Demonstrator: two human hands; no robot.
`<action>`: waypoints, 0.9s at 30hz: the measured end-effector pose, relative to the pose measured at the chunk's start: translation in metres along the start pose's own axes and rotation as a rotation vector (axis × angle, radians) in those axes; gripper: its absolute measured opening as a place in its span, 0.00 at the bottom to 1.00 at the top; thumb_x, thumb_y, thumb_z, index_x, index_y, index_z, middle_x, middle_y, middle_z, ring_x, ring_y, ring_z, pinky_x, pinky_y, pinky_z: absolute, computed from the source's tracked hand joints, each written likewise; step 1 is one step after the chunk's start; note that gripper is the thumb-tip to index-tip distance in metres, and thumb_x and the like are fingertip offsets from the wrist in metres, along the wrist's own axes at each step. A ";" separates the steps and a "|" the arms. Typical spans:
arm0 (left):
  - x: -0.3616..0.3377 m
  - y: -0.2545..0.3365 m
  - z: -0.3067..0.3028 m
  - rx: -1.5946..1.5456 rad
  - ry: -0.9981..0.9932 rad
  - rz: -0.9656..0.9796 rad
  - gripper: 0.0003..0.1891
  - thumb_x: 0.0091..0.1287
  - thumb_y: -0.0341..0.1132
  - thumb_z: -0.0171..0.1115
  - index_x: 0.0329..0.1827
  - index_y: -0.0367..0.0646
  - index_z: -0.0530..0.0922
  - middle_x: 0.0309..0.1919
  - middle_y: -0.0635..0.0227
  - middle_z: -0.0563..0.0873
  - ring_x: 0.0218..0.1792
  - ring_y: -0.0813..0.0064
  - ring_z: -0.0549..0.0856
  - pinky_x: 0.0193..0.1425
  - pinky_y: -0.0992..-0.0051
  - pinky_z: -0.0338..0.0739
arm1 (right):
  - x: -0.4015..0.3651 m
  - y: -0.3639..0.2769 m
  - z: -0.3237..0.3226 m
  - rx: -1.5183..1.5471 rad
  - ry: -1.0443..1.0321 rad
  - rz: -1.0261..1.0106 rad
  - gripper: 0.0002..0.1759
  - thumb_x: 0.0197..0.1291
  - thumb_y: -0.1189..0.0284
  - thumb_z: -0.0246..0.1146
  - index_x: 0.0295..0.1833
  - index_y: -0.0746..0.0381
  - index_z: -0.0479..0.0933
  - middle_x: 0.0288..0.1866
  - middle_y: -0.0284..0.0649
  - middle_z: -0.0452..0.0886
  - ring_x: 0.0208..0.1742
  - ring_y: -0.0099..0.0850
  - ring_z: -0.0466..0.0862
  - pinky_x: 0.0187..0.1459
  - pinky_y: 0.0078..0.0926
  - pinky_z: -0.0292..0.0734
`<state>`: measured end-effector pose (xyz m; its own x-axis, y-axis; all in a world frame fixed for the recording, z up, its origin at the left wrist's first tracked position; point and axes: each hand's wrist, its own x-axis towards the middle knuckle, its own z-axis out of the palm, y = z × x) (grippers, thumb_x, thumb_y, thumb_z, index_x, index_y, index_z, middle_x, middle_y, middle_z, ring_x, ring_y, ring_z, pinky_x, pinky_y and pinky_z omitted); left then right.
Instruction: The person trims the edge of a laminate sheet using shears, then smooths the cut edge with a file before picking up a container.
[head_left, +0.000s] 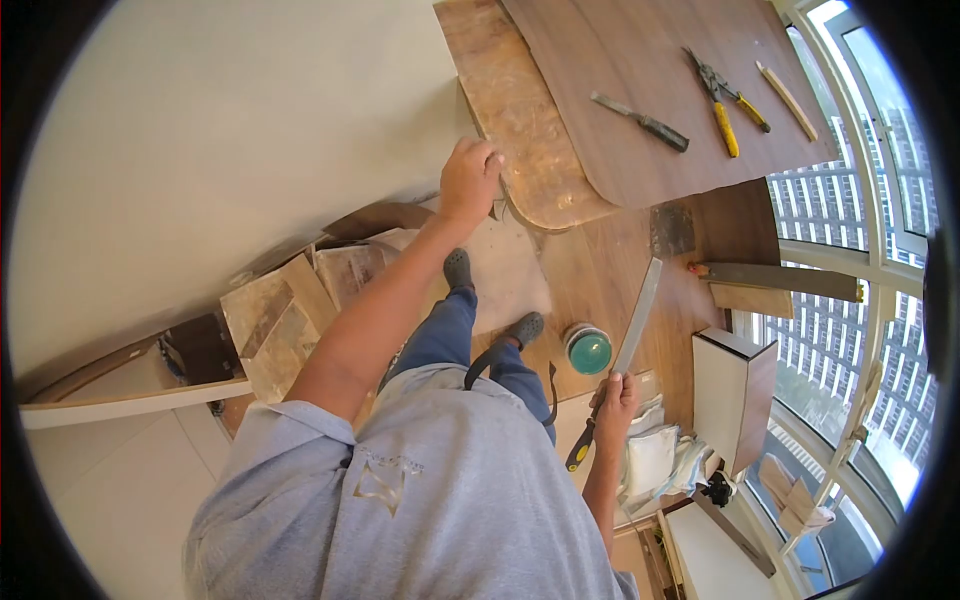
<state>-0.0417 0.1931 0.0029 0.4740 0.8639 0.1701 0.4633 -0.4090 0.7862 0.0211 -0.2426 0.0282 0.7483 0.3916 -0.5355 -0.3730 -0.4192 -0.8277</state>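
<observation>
My right hand (pixel 613 398) is closed around a long flat metal file (pixel 638 318). Its black and yellow handle (pixel 580 445) sticks out below the hand, and the blade points up and away. My left hand (pixel 470 182) is at the left edge of a brown wooden board (pixel 560 170) with a rounded corner. Its fingers are curled at that edge, and what they may grip is hidden. On top of the board lies a brown laminate sheet (pixel 650 120), bearing a chisel (pixel 645 124), yellow-handled snips (pixel 722 100) and a pencil-like wooden stick (pixel 787 101).
A round tub with a green lid (pixel 588 350) stands on the wooden floor near my feet. Wood scraps (pixel 275 310) lean by the left wall. On the right are a white box-like panel (pixel 730 390), a saw (pixel 785 278), white bags (pixel 650 455) and windows (pixel 815 350).
</observation>
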 end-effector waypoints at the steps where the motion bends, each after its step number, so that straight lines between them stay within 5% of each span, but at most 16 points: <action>1: 0.000 -0.004 -0.002 0.103 -0.039 0.066 0.10 0.70 0.33 0.68 0.47 0.36 0.81 0.49 0.54 0.83 0.48 0.52 0.85 0.50 0.56 0.82 | -0.001 0.002 0.001 0.002 0.002 0.005 0.14 0.83 0.64 0.57 0.50 0.65 0.77 0.27 0.32 0.74 0.23 0.19 0.74 0.25 0.20 0.70; 12: 0.025 0.005 -0.010 0.349 -0.054 0.194 0.11 0.77 0.35 0.60 0.37 0.37 0.75 0.41 0.51 0.80 0.45 0.49 0.84 0.48 0.53 0.83 | -0.006 0.005 0.000 -0.009 0.036 0.014 0.15 0.83 0.64 0.56 0.54 0.66 0.78 0.27 0.31 0.74 0.23 0.18 0.74 0.25 0.20 0.71; 14: 0.027 -0.007 -0.015 0.112 0.196 -0.139 0.15 0.78 0.41 0.63 0.37 0.38 0.76 0.36 0.54 0.82 0.39 0.60 0.86 0.42 0.63 0.82 | -0.008 0.002 -0.002 -0.028 0.037 0.015 0.15 0.83 0.63 0.56 0.54 0.66 0.78 0.27 0.31 0.74 0.23 0.18 0.74 0.25 0.20 0.71; 15: 0.017 -0.011 -0.013 0.113 0.199 -0.145 0.15 0.78 0.41 0.63 0.37 0.38 0.76 0.36 0.54 0.82 0.39 0.60 0.86 0.42 0.63 0.82 | -0.008 0.001 -0.004 -0.047 0.032 0.012 0.15 0.83 0.63 0.56 0.54 0.66 0.78 0.27 0.31 0.74 0.23 0.18 0.74 0.25 0.20 0.71; 17: -0.013 0.004 -0.012 -0.402 -0.047 -0.637 0.18 0.74 0.45 0.70 0.36 0.39 0.77 0.30 0.62 0.83 0.31 0.72 0.84 0.35 0.71 0.78 | -0.007 0.002 -0.005 -0.054 0.018 0.017 0.15 0.83 0.63 0.56 0.53 0.65 0.77 0.27 0.31 0.74 0.23 0.18 0.74 0.26 0.20 0.71; 21: -0.037 0.018 0.010 -0.713 -0.056 -0.697 0.14 0.72 0.41 0.73 0.39 0.40 0.80 0.36 0.67 0.87 0.34 0.79 0.85 0.39 0.73 0.83 | -0.006 -0.004 0.000 -0.078 0.021 0.025 0.14 0.83 0.63 0.56 0.47 0.62 0.76 0.25 0.30 0.74 0.21 0.18 0.73 0.24 0.19 0.68; 23: -0.038 0.015 0.016 -0.584 0.042 -0.562 0.15 0.66 0.39 0.73 0.30 0.38 0.79 0.22 0.67 0.84 0.22 0.77 0.82 0.30 0.70 0.77 | -0.005 -0.008 0.001 -0.087 0.012 0.028 0.13 0.83 0.63 0.56 0.47 0.61 0.76 0.25 0.30 0.74 0.21 0.18 0.73 0.24 0.19 0.69; 27: -0.037 0.023 0.018 -0.345 0.085 -0.484 0.13 0.63 0.36 0.71 0.26 0.36 0.80 0.21 0.64 0.86 0.23 0.75 0.83 0.32 0.68 0.79 | -0.003 -0.006 -0.001 -0.123 -0.008 0.006 0.13 0.84 0.63 0.55 0.45 0.61 0.75 0.25 0.30 0.73 0.22 0.18 0.73 0.25 0.19 0.69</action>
<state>-0.0353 0.1460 0.0037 0.2014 0.9545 -0.2201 0.3347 0.1441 0.9313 0.0211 -0.2419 0.0347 0.7418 0.3947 -0.5421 -0.3071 -0.5188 -0.7979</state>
